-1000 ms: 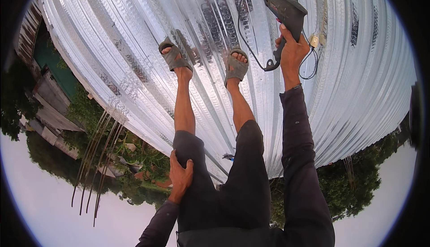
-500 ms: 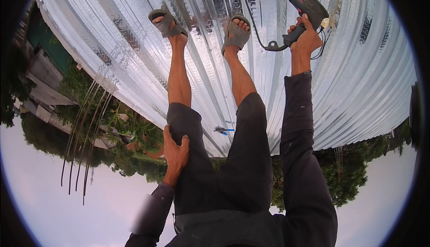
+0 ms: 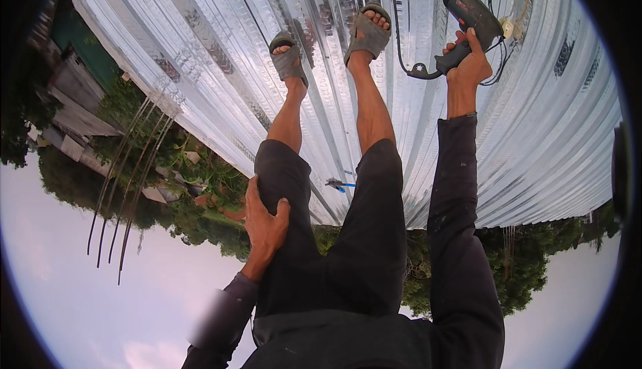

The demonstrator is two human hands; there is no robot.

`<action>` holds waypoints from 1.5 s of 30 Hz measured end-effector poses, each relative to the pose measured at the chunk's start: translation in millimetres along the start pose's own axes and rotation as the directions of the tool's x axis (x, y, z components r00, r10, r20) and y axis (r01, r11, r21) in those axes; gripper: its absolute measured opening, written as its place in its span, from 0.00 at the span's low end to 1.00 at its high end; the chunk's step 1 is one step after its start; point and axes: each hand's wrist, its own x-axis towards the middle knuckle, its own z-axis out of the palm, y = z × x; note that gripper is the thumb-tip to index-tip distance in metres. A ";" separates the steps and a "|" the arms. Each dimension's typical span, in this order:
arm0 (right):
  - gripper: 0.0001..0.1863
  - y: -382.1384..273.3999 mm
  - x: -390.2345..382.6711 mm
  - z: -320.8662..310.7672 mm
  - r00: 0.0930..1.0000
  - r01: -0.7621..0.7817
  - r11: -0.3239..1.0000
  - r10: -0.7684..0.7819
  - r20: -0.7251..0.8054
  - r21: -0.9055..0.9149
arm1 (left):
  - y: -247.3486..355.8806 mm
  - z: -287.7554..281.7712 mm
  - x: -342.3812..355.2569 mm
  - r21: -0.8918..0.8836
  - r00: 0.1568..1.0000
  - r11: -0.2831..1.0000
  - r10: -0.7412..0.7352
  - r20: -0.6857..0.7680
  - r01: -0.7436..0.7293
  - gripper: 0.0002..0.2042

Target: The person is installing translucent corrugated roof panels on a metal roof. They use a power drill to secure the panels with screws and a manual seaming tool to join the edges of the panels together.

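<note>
The drill (image 3: 470, 9) extended beyond the right hand (image 3: 470, 65), which was wrapped around its handle (image 3: 454, 57), arm (image 3: 455, 182) outstretched; the left hand (image 3: 266, 227) rested, spread, on the thigh (image 3: 294, 252).

Shiny, ridged metal sheeting (image 3: 416, 138) forms the floor. A small blue-and-dark object (image 3: 340, 184) and a pale connector (image 3: 508, 29) lie on it; grey sandals (image 3: 370, 37) stand there.
</note>
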 end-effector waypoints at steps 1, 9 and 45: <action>0.13 2.6 -1.9 -3.4 1.000 0.002 1.000 -0.002 0.001 0.002 | -5.2 4.5 2.6 0.013 1.000 1.000 -0.007 0.021 0.007 0.39; 0.15 28.1 -17.1 -15.9 0.999 -0.036 0.998 0.037 -0.026 0.046 | -49.2 25.6 21.6 0.061 0.999 0.997 0.035 0.041 -0.038 0.38; 0.25 255.5 -27.2 -236.4 0.946 -0.231 0.886 0.108 0.305 0.402 | -239.6 231.2 -62.2 0.043 0.998 0.997 0.061 0.034 -0.062 0.38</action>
